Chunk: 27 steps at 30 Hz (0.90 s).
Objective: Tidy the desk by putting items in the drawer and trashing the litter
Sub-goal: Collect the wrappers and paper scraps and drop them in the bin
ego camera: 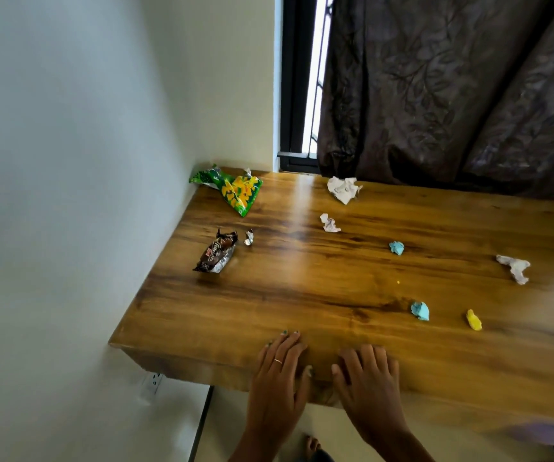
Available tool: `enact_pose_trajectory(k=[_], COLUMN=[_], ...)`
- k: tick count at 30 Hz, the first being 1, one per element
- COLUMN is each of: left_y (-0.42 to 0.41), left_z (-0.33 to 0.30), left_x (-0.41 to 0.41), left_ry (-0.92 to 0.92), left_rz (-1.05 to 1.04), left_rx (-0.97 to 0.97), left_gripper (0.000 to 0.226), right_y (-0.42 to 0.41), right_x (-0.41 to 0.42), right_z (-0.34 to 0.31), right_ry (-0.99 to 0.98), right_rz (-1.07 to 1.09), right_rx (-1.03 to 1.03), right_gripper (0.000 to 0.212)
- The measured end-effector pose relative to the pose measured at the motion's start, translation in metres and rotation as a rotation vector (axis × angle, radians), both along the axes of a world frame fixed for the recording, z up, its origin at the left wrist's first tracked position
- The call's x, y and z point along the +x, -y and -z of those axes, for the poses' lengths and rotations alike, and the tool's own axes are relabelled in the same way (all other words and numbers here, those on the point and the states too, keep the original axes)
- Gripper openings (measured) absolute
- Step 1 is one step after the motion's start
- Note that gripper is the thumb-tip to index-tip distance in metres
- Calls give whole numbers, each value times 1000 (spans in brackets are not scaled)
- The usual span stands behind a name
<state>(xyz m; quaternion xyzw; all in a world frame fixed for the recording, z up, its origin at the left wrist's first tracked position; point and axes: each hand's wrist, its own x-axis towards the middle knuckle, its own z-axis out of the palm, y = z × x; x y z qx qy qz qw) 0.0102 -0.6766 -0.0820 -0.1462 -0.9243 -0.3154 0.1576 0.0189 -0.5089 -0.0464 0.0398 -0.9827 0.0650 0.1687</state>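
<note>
Both hands rest flat on the near edge of the wooden desk [302, 288], fingers straight and holding nothing: my left hand [280, 371] and, beside it, my right hand [369, 378]. Litter is scattered over the desk. A green and yellow snack bag [235, 191] lies in the far left corner. A brown wrapper [217, 253] lies nearer, with a small foil scrap [249, 237] beside it. Crumpled white papers [344, 189] [329, 223] [515, 267] sit farther back and right. Two blue paper balls [397, 247] [420, 310] and a yellow one [474, 320] lie nearer.
A white wall [69, 195] runs along the desk's left side, with a power socket [152, 385] below the desk. A dark curtain [452, 95] and a window [302, 78] stand behind the desk. A bare foot [312, 445] shows on the floor.
</note>
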Motion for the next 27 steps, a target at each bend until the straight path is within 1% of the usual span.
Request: enact_pose_trajectory(k=[2, 4, 6, 9, 14, 15, 17, 19, 21, 24, 25, 27], left_y=[1, 3, 5, 10, 24, 25, 25, 25, 26, 27, 27, 27], left_z=[-5, -13, -20, -25, -27, -27, -30, -33, -34, -31, -31, -31], left_x=[-13, -26, -40, -63, -96, -100, -105, -110, -116, -128, -130, -135], left_ry=[24, 49, 62, 101, 155, 161, 170, 180, 174, 184, 174, 172], left_rz=[-32, -52, -86, -175, -268, -268, -267, -260, -237, -207, -203, -174], left_rx=[-24, -42, -51, -55, -125, -132, -150, -164, -177, -181, -188, -153], left_gripper=[39, 44, 50, 54, 53, 52, 50, 49, 49, 49, 50, 50], right_y=[1, 5, 11, 18, 32, 34, 42, 50, 59, 73, 77, 89], right_x=[-24, -53, -79, -112, -155, -162, -180, -199, -217, -246, -255, -278], right_z=[-5, -8, -12, -16, -18, -20, -22, -22, -21, -19, -22, -29], right_ry=[60, 123, 193, 308, 340, 353, 381, 358, 333, 291, 275, 270], right_rz=[8, -4, -33, -75, -157, -175, -201, -215, -225, -220, -218, -211], right_rx=[-35, -113, -189, -225, -301, -302, -338, -410, -448, -494, -516, -552], right_gripper=[26, 28, 35, 49, 60, 60, 50, 43, 45, 32, 30, 36])
